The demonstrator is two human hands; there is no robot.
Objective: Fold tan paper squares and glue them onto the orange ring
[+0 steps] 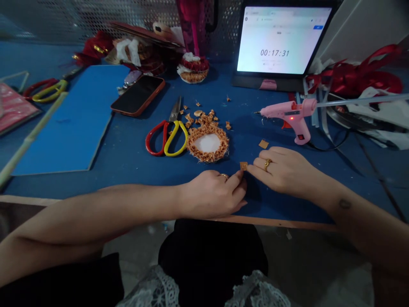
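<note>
Between the fingertips of my two hands is a small brown square (243, 166), near the table's front edge. My left hand (217, 192) has its fingers curled and pinches the square's left side. From the other side, my right hand (279, 168) pinches the same square, its fingers bent. Another brown square (263, 144) lies just beyond my right hand. Past my left hand rests a round piece with a ruffled brown rim (224, 147) and a white centre. Curled brown bits (204, 119) lie behind it.
Red-and-yellow-handled scissors (166, 137) lie left of the round piece. A pink glue gun (294, 113) with a lit red light stands at the right. Behind are a phone (139, 96) and a tablet (281, 42) showing a timer. A blue board (73, 119) is at the left.
</note>
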